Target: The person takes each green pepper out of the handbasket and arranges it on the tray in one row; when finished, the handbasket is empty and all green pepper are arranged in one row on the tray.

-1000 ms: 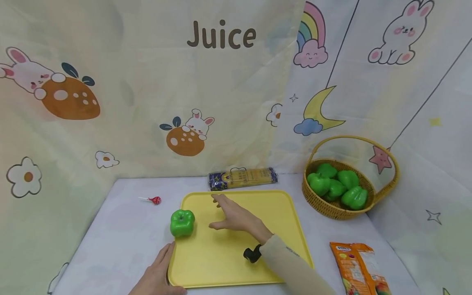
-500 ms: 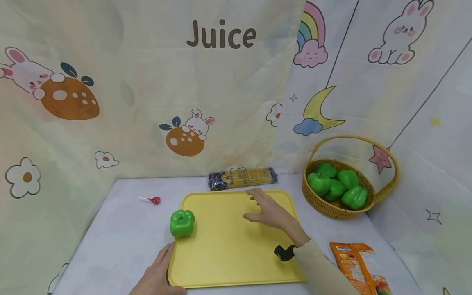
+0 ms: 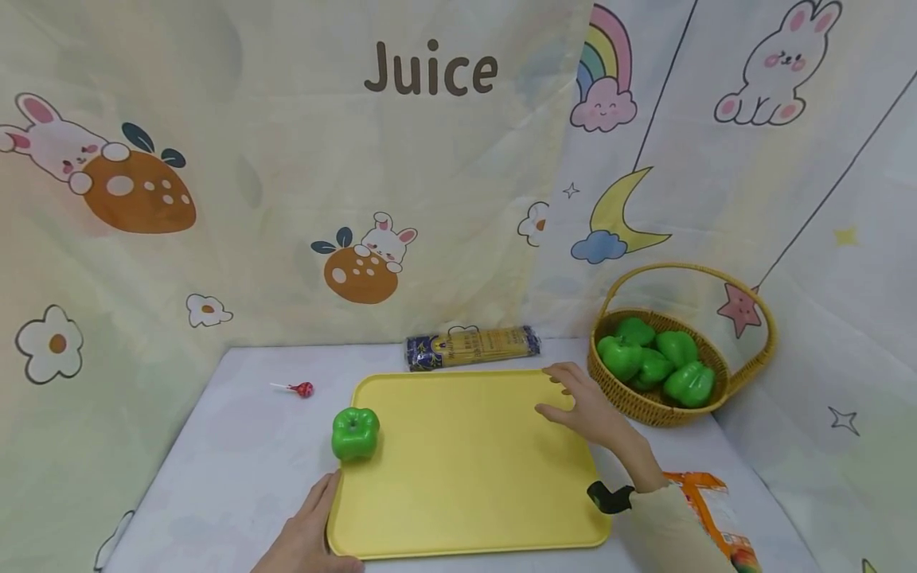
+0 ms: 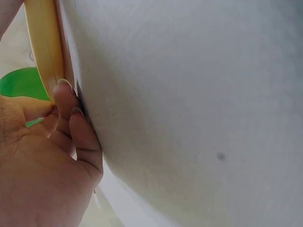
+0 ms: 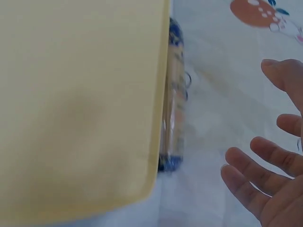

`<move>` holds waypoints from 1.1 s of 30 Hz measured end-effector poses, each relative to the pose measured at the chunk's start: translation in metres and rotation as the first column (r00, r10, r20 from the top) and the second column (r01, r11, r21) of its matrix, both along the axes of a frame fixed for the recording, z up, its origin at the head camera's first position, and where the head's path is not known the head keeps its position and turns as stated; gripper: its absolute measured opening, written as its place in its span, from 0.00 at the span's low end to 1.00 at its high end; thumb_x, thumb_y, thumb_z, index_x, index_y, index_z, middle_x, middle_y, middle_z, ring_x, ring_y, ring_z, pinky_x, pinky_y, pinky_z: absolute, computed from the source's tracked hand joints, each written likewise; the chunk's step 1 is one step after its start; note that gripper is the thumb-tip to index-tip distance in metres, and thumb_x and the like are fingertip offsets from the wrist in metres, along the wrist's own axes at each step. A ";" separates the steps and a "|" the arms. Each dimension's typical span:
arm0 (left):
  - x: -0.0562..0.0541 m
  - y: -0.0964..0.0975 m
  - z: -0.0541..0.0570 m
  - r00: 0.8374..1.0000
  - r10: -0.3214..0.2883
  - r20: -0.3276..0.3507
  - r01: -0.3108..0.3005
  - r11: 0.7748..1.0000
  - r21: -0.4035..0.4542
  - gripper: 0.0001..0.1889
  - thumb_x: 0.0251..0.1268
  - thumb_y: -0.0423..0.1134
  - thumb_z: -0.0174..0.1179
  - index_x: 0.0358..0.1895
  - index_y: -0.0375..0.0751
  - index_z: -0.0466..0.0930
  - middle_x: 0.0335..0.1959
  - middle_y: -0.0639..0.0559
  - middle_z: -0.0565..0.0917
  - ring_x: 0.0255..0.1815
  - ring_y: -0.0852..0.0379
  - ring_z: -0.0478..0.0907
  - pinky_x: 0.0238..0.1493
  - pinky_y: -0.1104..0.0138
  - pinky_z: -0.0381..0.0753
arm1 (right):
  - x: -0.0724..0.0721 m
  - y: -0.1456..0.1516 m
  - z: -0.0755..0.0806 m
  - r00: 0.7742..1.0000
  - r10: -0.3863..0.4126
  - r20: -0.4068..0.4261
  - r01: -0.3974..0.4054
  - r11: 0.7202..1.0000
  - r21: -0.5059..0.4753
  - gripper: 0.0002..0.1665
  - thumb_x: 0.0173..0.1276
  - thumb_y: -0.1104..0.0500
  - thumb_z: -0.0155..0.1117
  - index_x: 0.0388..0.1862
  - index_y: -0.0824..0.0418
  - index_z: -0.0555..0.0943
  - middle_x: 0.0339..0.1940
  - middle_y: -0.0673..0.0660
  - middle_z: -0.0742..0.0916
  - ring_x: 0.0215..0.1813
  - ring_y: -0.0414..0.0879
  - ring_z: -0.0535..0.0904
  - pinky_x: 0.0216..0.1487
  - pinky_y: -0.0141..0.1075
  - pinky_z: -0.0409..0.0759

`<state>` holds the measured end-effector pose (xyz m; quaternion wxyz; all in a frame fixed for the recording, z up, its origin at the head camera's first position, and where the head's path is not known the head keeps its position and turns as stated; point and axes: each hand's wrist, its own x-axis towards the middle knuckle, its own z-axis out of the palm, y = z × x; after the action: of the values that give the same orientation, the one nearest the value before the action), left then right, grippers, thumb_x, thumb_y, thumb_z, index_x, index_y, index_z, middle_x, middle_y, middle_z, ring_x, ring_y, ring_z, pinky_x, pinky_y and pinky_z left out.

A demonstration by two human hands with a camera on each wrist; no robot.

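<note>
My left hand (image 3: pixel 304 529) grips the near-left edge of a yellow tray (image 3: pixel 466 469). In the left wrist view its fingers (image 4: pixel 85 137) curl against the tray's rim (image 4: pixel 46 42). A green bell pepper (image 3: pixel 355 434) sits on the tray's left edge, just beyond that hand. My right hand (image 3: pixel 591 410) hovers over the tray's far-right corner, holding nothing, with thumb and fingers spread. The right wrist view also shows this hand (image 5: pixel 279 175) apart from the tray.
A wicker basket (image 3: pixel 630 410) of several green bell peppers stands at the back right. Behind the tray lies a pack of dry noodles (image 3: pixel 476 347). A red lollipop (image 3: pixel 304 389) is at the left. My right sleeve partly covers an orange snack bag (image 3: pixel 716 509).
My right hand has moved to the right across the tray, from near its middle to its far-right corner. The left hand, tray and bell pepper have stayed in place.
</note>
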<state>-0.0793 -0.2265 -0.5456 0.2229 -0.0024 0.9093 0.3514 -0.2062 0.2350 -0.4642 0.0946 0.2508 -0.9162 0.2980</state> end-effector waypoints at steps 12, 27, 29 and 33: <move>-0.002 -0.001 0.001 1.000 -0.006 -0.005 0.005 0.999 -0.040 0.77 0.29 0.67 0.81 0.83 0.48 0.39 0.82 0.41 0.51 0.67 0.35 0.71 0.64 0.36 0.73 | -0.014 0.062 0.015 0.969 -0.201 -0.144 0.194 0.979 -0.065 0.35 0.61 0.60 0.76 0.64 0.68 0.74 0.61 0.69 0.78 0.55 0.64 0.80 0.48 0.54 0.85; -0.001 -0.001 -0.001 0.999 -0.011 -0.032 0.009 0.999 -0.050 0.76 0.29 0.67 0.81 0.83 0.46 0.40 0.81 0.40 0.52 0.67 0.34 0.71 0.63 0.37 0.75 | -0.034 0.110 0.011 0.931 -0.366 0.002 0.366 0.930 -0.024 0.39 0.69 0.49 0.69 0.70 0.71 0.68 0.69 0.75 0.70 0.63 0.72 0.71 0.54 0.66 0.77; -0.001 -0.001 -0.001 1.000 -0.007 -0.029 0.006 0.999 -0.047 0.77 0.29 0.67 0.81 0.83 0.46 0.40 0.81 0.40 0.52 0.67 0.34 0.72 0.63 0.37 0.75 | -0.035 0.113 0.010 0.927 -0.374 0.010 0.374 0.927 -0.014 0.40 0.69 0.48 0.69 0.70 0.70 0.68 0.69 0.75 0.70 0.65 0.73 0.69 0.56 0.68 0.75; -0.001 -0.001 -0.001 1.000 0.005 -0.021 -0.006 0.999 -0.045 0.77 0.28 0.68 0.81 0.83 0.46 0.41 0.81 0.41 0.52 0.67 0.36 0.72 0.64 0.38 0.75 | -0.037 0.117 0.008 0.924 -0.382 0.024 0.382 0.924 0.007 0.41 0.69 0.46 0.69 0.70 0.70 0.68 0.70 0.75 0.70 0.69 0.74 0.64 0.62 0.71 0.68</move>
<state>-0.0807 -0.2270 -0.5468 0.2124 -0.0064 0.9192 0.3315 -0.2436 0.3519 -0.4558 0.1392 0.0639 -0.9489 0.2761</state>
